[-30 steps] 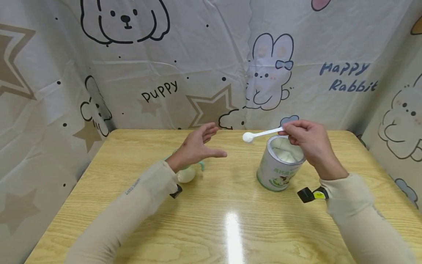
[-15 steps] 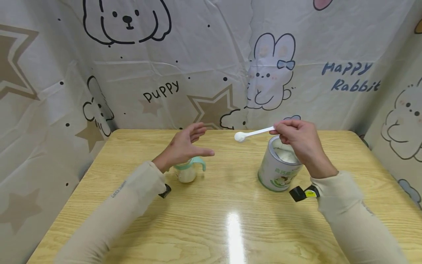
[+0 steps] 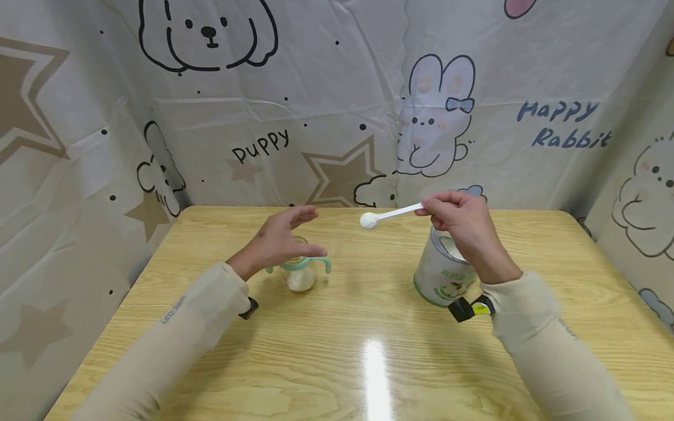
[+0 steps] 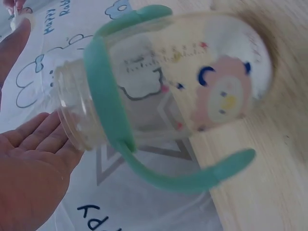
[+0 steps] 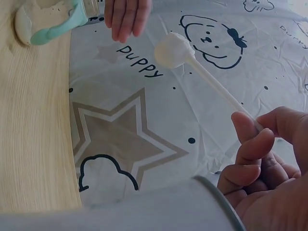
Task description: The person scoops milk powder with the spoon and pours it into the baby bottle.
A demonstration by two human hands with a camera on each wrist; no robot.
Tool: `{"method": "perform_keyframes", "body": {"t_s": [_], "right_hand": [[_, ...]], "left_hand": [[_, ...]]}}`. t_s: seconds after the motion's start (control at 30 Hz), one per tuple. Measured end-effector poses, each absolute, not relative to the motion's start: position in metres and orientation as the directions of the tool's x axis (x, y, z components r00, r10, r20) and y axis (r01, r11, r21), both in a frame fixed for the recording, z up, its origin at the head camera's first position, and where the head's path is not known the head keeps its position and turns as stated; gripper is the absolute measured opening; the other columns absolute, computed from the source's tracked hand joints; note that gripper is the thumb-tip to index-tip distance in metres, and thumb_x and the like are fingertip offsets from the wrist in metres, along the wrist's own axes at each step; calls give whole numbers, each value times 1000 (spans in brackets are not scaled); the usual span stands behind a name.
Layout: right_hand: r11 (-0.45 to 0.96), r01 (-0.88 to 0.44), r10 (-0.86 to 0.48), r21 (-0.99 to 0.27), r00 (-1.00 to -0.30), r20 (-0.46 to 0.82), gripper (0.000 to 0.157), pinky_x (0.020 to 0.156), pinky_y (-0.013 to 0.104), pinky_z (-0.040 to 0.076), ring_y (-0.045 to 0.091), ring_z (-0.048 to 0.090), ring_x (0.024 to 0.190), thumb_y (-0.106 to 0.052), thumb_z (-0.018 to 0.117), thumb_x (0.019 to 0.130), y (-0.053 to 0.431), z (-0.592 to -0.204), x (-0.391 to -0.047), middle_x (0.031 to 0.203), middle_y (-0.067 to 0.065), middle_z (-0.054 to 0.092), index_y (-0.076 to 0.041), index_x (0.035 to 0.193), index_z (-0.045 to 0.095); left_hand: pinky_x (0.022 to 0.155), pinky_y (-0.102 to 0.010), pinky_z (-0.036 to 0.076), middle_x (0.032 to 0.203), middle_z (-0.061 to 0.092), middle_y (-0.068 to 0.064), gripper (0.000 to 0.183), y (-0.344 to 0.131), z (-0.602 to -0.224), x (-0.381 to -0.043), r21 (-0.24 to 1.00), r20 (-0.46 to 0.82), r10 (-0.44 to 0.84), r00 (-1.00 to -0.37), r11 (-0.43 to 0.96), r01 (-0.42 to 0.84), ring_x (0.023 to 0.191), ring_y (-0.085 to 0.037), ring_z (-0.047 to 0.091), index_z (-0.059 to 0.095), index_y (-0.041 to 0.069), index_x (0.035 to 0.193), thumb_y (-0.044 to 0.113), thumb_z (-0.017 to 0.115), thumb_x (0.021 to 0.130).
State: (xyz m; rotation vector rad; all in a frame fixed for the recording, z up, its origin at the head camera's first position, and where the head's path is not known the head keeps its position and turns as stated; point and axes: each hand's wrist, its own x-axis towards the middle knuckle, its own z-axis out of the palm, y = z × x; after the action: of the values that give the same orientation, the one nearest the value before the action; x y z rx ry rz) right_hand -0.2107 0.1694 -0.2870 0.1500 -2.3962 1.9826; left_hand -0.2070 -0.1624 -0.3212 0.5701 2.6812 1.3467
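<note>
A clear baby bottle (image 3: pixel 301 278) with mint-green handles stands upright and uncapped on the table. My left hand (image 3: pixel 275 241) is by its neck, thumb and fingers spread apart. In the left wrist view, the fingers (image 4: pixel 41 134) appear beside the bottle's threaded neck (image 4: pixel 72 106); whether they touch it I cannot tell. My right hand (image 3: pixel 462 225) pinches the thin handle of a white measuring scoop (image 5: pixel 175 50), heaped with pale powder. Below that hand sits a white milk powder can (image 3: pixel 441 280) with a green base, its top uncovered and partly hidden by the hand.
The wooden table (image 3: pixel 337 351) ends at a cartoon-printed cloth (image 3: pixel 337 88) hanging behind it, with more cloth at both sides. Between bottle and can lies a stretch of bare wood. Black wrist cameras (image 3: pixel 462 310) stick out under both wrists.
Scoop and right hand have moved left, away from above the can's opening toward the bottle. My left hand has drifted left and slightly down, uncovering more of the bottle.
</note>
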Motion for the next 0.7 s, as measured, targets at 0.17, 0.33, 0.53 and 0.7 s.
{"method": "perform_keyframes", "body": {"t_s": [0.17,0.33,0.53,0.7], "right_hand": [[173,-89,-64,-981,-995,79,24,61,19,48,9,49,66,-16,63,99,163,-288,-211,79,-9,72,6,109,63],[155,-65,-75,-986,-996,54,24,60,18,46,9,49,66,-15,65,99,155,-288,-211,77,-9,72,7,110,63],[180,-55,-89,-982,-995,40,25,63,18,46,9,49,68,-17,66,98,145,-290,-212,78,-8,72,6,110,65],[134,-66,-114,-989,-992,50,27,62,17,45,8,49,68,-14,66,98,137,-291,-213,77,-8,72,10,111,64]], "left_hand": [[113,-49,37,148,50,-12,87,-171,-326,-204,780,74,359,-931,560,278,139,-30,42,45,4,146,23,90,75],[112,-50,38,146,52,-13,85,-178,-330,-202,768,57,349,-935,584,265,137,-31,45,47,3,145,23,91,75],[111,-49,39,145,52,-13,87,-184,-338,-200,765,40,332,-942,596,243,137,-31,45,47,4,145,24,92,73],[112,-48,39,145,52,-14,87,-189,-344,-198,767,27,331,-943,599,232,138,-33,43,48,2,144,23,92,73]]}}
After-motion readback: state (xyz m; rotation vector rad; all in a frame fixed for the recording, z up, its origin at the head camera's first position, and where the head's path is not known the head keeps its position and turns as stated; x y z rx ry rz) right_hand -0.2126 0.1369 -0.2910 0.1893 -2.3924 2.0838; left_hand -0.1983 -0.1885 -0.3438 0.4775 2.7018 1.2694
